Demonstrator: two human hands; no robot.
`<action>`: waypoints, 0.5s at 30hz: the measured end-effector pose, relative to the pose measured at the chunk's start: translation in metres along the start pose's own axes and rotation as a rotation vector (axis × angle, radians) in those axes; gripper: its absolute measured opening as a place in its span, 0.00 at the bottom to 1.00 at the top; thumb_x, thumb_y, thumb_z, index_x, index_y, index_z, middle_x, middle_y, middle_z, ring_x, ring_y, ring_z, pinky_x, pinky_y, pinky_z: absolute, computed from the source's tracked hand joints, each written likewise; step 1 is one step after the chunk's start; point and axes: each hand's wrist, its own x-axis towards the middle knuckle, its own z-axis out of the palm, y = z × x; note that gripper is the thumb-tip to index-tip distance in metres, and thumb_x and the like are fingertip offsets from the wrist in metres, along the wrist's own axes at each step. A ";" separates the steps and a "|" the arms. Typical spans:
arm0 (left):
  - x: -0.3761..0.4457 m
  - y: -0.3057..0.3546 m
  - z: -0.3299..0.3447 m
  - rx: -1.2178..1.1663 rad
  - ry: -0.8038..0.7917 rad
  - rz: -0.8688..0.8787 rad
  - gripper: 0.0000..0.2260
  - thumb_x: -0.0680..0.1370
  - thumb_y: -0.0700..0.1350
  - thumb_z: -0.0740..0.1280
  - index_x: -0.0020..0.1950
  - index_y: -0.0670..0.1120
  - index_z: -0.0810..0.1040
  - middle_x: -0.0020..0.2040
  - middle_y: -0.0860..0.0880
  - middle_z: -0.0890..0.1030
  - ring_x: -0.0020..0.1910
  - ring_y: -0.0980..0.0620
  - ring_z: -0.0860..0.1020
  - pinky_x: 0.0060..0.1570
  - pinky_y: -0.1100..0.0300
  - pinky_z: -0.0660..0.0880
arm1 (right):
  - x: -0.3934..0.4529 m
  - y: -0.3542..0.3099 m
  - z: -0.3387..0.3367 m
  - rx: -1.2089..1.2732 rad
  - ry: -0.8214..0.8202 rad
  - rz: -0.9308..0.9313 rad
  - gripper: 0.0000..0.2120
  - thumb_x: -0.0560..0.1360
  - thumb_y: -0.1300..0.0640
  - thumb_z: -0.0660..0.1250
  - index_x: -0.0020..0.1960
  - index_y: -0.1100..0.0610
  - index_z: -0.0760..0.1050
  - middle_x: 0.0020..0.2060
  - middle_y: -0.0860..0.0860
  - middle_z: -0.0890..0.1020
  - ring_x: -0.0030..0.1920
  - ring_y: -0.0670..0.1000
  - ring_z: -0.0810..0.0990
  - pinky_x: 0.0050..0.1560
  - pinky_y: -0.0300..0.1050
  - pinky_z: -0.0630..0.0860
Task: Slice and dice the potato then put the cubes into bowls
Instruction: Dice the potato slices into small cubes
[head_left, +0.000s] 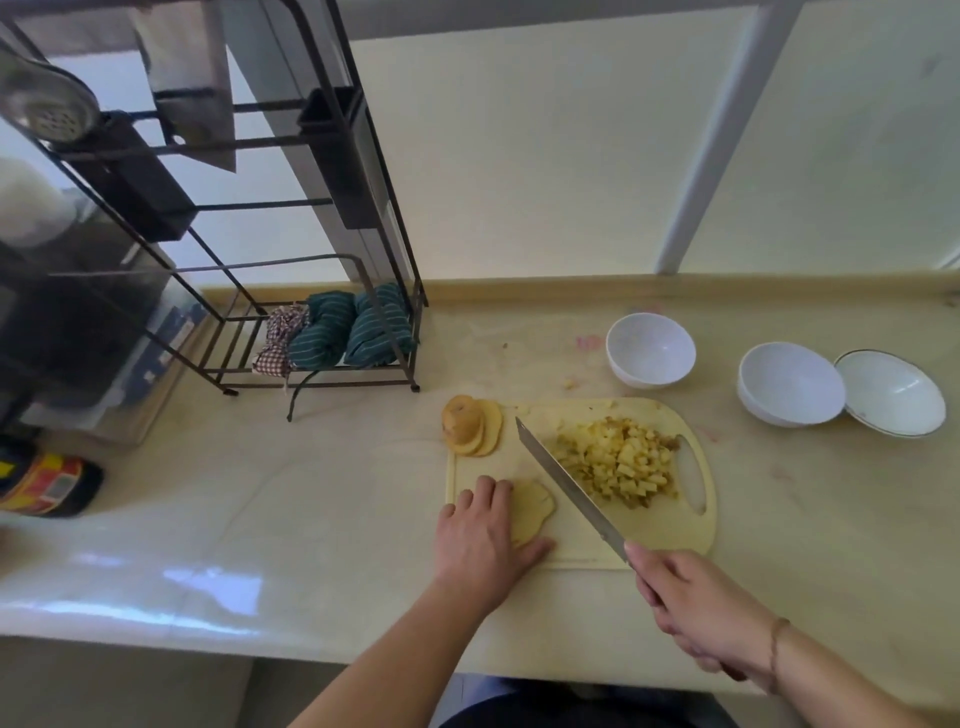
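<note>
At the far left edge, a dark jar with a red and yellow label (44, 483) lies on the pale glossy countertop (260, 493). Behind it stands a black metal wire rack (291, 249), and on its bottom shelf there are rolled cloths, one checked (278, 338) and two dark green with thin stripes (353, 325).

More to the right lies the pale yellow plastic cutting board with a handle hole (660, 535). At its far left corner a stack of round potato slices with brown skin (471, 425) leans over the edge of the board. Near the front left corner, the left hand (480, 535) lies flat on some pale potato slices (532, 506); its fingers are stretched and press the slices down. A long steel knife (569, 488) goes diagonally over the board, between these slices and a heap of small yellow potato cubes (621, 462) on the right half of the board. The right hand (696, 603) has its fingers wrapped around the knife handle, at the front right corner of the board.

Behind the board stands a white round bowl (650, 349). Further right, a second white bowl (789, 384) touches a white bowl with a thin dark rim (891, 392).
</note>
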 end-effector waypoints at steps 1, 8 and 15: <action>-0.001 -0.002 -0.002 -0.019 -0.034 0.027 0.35 0.77 0.71 0.59 0.77 0.52 0.62 0.70 0.52 0.66 0.63 0.49 0.72 0.58 0.55 0.71 | 0.002 0.000 0.002 0.005 0.002 -0.004 0.25 0.77 0.33 0.54 0.37 0.54 0.63 0.23 0.48 0.61 0.22 0.49 0.53 0.25 0.38 0.51; -0.002 -0.008 -0.009 -0.154 -0.131 0.046 0.33 0.80 0.62 0.66 0.80 0.50 0.60 0.73 0.53 0.62 0.59 0.44 0.79 0.52 0.53 0.75 | 0.005 0.004 0.017 -0.081 0.038 -0.071 0.24 0.79 0.37 0.53 0.36 0.55 0.64 0.20 0.45 0.63 0.19 0.46 0.57 0.20 0.38 0.53; 0.002 -0.001 -0.007 -0.268 -0.092 0.013 0.31 0.79 0.60 0.68 0.78 0.48 0.64 0.70 0.53 0.63 0.58 0.45 0.79 0.49 0.55 0.74 | 0.005 0.004 0.017 -0.079 0.005 -0.039 0.24 0.79 0.36 0.52 0.37 0.55 0.65 0.22 0.48 0.64 0.19 0.47 0.57 0.21 0.36 0.55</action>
